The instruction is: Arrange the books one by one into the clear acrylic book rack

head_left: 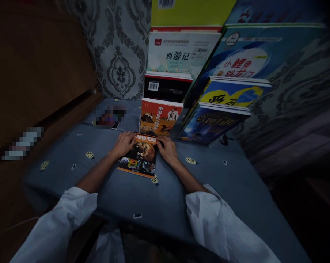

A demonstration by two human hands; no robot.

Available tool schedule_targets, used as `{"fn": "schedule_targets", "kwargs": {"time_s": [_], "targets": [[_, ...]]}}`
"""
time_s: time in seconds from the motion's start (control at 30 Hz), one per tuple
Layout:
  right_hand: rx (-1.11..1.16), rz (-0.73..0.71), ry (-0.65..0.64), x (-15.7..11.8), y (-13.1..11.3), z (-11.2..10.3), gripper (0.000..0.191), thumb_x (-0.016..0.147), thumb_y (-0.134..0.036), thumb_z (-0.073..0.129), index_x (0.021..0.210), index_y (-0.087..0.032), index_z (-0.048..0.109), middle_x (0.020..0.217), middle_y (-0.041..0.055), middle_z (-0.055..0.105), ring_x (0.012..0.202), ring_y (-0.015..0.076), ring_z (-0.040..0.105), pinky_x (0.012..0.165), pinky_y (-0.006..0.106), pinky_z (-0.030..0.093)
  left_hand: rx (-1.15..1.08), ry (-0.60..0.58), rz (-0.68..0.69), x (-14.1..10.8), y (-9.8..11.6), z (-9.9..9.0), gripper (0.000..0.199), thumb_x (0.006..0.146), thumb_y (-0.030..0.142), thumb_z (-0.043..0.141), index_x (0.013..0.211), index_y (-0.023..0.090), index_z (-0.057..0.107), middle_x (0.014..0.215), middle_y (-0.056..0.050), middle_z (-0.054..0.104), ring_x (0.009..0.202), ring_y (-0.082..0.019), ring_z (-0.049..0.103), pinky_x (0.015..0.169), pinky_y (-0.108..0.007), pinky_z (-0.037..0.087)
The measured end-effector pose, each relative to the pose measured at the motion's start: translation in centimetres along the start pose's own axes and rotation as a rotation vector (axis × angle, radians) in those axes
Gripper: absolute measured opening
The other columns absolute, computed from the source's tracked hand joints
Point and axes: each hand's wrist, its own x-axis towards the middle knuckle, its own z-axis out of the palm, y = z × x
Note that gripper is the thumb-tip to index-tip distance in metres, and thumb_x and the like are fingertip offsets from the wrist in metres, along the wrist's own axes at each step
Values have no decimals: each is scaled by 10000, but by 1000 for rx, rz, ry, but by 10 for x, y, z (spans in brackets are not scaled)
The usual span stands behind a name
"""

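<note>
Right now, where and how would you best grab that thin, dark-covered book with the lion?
Probably by its long side edges, one hand from each side: the thin, dark-covered lion book looks flat on the grey-blue cloth, and an upright orange-red book crowds its far end. The left hand and right hand are at those sides, near the far corners.

Dim, cool-toned shot. Light source not visible; book covers (pixel 184 51) upper center came out brightest. Deep shadow under the bench (pixel 104 201), corners near black. Wide-angle stretch at edges, print slightly soft, two patches pixelated, no strong glare.
</note>
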Motion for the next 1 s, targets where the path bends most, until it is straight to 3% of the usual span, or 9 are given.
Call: {"fn": "schedule_targets", "kwargs": {"time_s": [0.2,0.43,1.0], "targets": [[0,12,-12,0,-3,-2,323,903,-197,475,1102,-210,729,1171,91,722,1130,269,609,1021,464,445,76,-10,29,1,5,-2,346,987,239,428,1273,184,613,1353,-102,620,1261,-262,525,1038,-426,405],[5,34,-5,2,-4,-4,333,883,-140,468,1081,-197,729,1136,75,739,1098,246,628,1005,418,470,101,-31,52,3,5,-2,342,999,233,407,1256,174,624,1313,-105,639,1156,-260,587,972,-410,450],[34,34,-5,1,-5,-5,365,862,-142,474,1076,-232,756,1148,57,748,1111,257,642,1001,447,477,92,-50,60,4,6,-5,368,974,180,390,1259,188,623,1318,-104,641,1171,-262,591,1011,-433,437]]}}
